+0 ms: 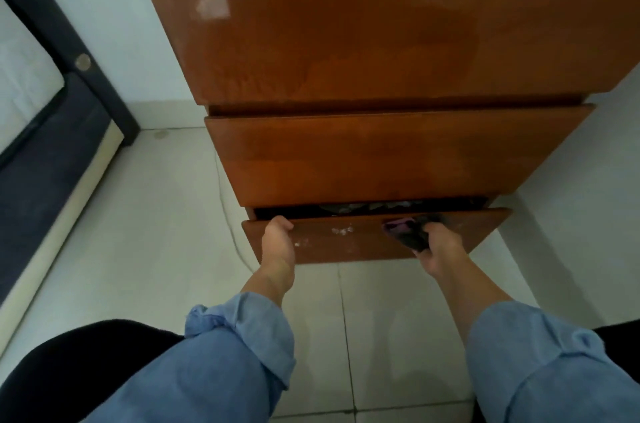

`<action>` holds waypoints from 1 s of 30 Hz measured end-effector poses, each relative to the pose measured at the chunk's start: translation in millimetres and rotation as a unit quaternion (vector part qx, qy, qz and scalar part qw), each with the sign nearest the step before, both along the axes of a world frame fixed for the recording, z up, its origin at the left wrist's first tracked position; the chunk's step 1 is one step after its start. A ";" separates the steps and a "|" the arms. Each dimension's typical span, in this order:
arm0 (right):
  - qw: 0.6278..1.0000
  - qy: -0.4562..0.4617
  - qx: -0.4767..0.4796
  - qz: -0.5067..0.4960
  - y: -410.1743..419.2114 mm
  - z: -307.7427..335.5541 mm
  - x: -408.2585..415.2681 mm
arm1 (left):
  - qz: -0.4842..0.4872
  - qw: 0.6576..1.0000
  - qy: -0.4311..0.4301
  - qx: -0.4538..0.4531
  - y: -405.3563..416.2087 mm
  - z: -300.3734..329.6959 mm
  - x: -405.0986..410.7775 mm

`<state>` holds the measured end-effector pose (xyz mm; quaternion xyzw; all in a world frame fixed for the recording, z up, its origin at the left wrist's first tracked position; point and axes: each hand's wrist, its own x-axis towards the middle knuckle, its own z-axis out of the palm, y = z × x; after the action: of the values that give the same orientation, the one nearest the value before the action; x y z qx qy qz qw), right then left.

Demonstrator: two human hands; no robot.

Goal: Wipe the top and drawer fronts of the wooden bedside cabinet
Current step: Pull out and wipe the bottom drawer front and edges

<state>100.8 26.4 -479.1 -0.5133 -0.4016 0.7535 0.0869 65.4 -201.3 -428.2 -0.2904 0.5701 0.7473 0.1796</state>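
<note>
The wooden bedside cabinet fills the upper middle of the head view, its top showing pale smears. The upper drawer sits closed. The lower drawer stands slightly pulled out, with white specks on its front and dark items visible in the gap above it. My left hand grips the top edge of the lower drawer front near its left end. My right hand holds a dark cloth with a purple patch against the right part of that drawer front.
A dark bed frame with a white mattress runs along the left. A thin pale cord trails down the tiled floor left of the cabinet. A white wall stands close on the right. My knees sit at the bottom.
</note>
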 end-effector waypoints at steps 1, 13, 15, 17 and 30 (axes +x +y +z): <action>1.000 -0.009 0.003 -0.003 0.1 -1.3 -3.1 | -0.001 1.000 0.006 -0.015 0.0 -1.7 -1.2; 0.999 0.044 0.007 0.021 9.5 -26.6 -21.1 | -0.028 0.986 0.057 -0.157 19.7 -33.8 -16.6; 0.996 0.081 -0.032 0.009 12.6 -35.1 -10.3 | -0.132 0.941 0.083 -0.302 25.0 -40.6 -6.0; 0.993 0.098 -0.057 -0.026 16.7 -40.1 1.6 | -0.256 0.847 0.121 -0.449 28.1 -42.0 3.2; 0.965 0.039 0.085 -0.245 52.1 -29.4 -26.3 | -0.515 0.411 0.395 -0.640 67.2 -58.3 -2.7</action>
<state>74.5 78.5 -508.5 -0.5573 -0.3224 0.6914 0.3279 62.7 -134.1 -486.5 0.3543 0.9332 -0.0358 0.0476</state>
